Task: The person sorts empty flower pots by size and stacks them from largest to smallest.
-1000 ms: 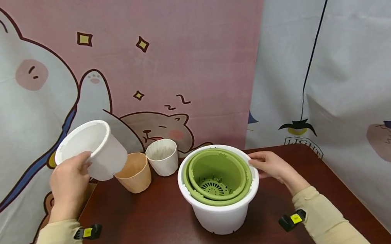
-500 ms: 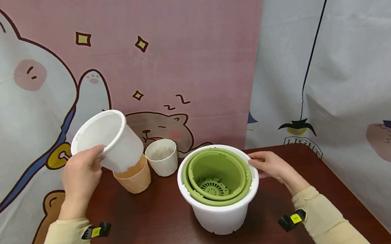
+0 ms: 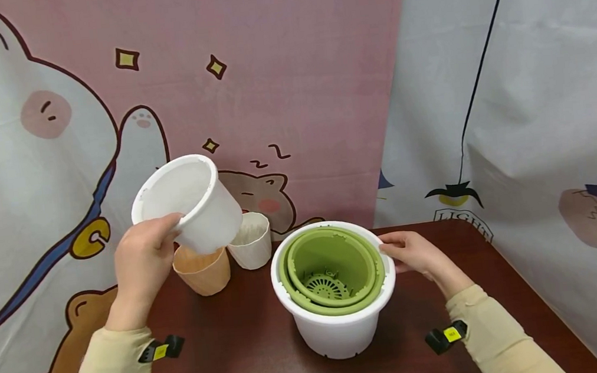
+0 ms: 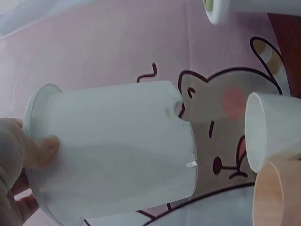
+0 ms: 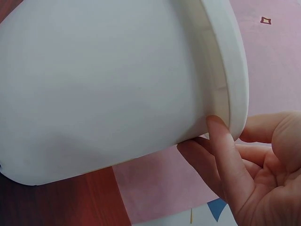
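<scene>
My left hand [image 3: 144, 259] grips the rim of a white plastic flower pot [image 3: 214, 216], held tilted in the air at centre left, its mouth towards me. In the left wrist view the thumb presses the outer wall of this pot [image 4: 113, 146] just below the rim, and notches show at its base. On the table stands a larger white pot [image 3: 338, 336], upright, with green pots [image 3: 326, 255] nested inside; the innermost has a slotted bottom. My right hand [image 3: 416, 254] pinches that larger pot's rim at its right side, fingers under the lip in the right wrist view.
A peach-coloured pot [image 3: 207, 277] and a small cream pot [image 3: 253, 249] stand side by side at the table's back left, partly behind the raised pot. The dark red-brown table [image 3: 227, 347] meets a printed cloth wall [image 3: 301, 91] behind.
My left hand has carried the white flower pot rightward and slightly up, from over the table's left edge to in front of the cream pot. The right hand and nested pots stay put.
</scene>
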